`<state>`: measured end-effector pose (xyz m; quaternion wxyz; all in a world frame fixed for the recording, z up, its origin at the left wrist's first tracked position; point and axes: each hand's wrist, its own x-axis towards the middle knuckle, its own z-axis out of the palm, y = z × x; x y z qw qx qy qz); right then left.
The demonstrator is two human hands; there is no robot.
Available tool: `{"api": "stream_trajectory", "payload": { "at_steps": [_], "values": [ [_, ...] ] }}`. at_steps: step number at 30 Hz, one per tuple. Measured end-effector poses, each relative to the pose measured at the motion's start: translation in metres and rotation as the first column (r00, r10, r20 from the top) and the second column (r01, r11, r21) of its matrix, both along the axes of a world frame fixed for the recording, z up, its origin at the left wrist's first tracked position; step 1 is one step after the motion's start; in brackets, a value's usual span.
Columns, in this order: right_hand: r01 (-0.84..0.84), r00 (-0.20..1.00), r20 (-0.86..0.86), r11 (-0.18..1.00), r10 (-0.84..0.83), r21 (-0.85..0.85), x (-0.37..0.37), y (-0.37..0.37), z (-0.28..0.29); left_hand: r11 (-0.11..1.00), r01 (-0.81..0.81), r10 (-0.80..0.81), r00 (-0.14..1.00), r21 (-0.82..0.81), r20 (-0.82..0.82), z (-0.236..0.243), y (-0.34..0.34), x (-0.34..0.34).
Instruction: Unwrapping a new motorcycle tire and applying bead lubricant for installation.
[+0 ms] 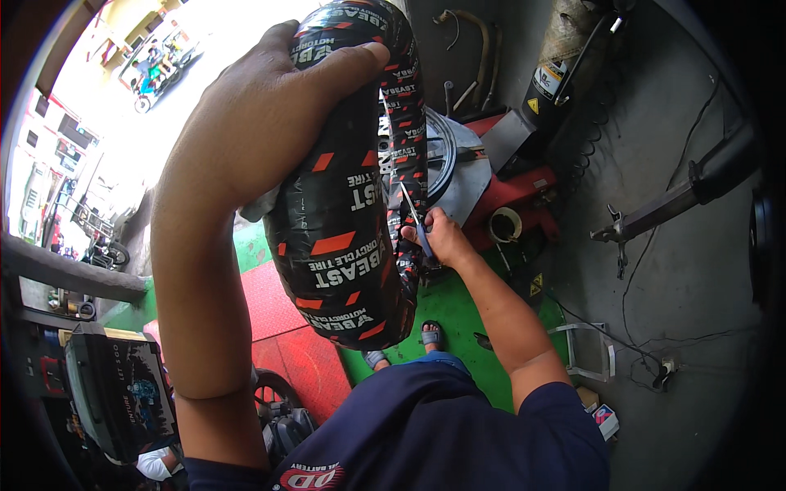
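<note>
Left hand [266, 119] has its fingers clamped on a big wrapped tire [327, 217], both toward eleven o'clock. Right hand [448, 240], at three o'clock, curls its fingers around blue scissors [422, 231].

Light source: daylight, entering from the open street [221, 57] at upper left; strong glare, largely burnt out to white. Motorcycle [151, 78] within it: pale, soft in detail.

Left hand [282, 98]: backlit, browned by shade against the glare.

Wrapped tyre [327, 213]: faint sheen on black film; print crisp.

Scissors [416, 217]: blades pale, catching light.

Red platform [303, 364]: washed paler toward its upper edge, deeper toward its lower.

Green floor [467, 307]: brighter beside the platform's upper edge, darker at right.

Grey surface [655, 295], right: dim, muted.

Distortion: fisheye; grey beam [74, 266] bowed, corners blackened.
</note>
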<state>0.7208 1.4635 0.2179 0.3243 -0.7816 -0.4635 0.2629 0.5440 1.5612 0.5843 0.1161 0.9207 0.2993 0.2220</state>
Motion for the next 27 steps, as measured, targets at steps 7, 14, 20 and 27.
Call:
{"api": "stream_trajectory", "payload": {
  "at_steps": [7,14,20,27],
  "values": [
    [-0.229,0.321,-0.947,0.97,0.002,-0.075,0.015,-0.025,-0.002,0.996,-0.034,0.035,0.999,-0.085,0.019,-0.003,-0.001,-0.001],
    [-0.101,0.262,-0.964,0.995,0.047,0.022,0.022,-0.003,-0.008,0.989,-0.067,0.069,0.997,-0.129,0.015,-0.002,-0.006,0.003],
    [-0.008,0.528,-0.849,1.0,-0.013,-0.021,0.008,0.023,0.024,0.996,-0.085,0.082,0.993,-0.035,-0.091,0.005,-0.022,0.007],
    [0.136,0.609,-0.787,0.99,-0.101,-0.022,-0.016,0.041,0.041,0.994,-0.103,0.104,0.993,0.019,-0.049,0.002,-0.019,0.005]
  ]
}}
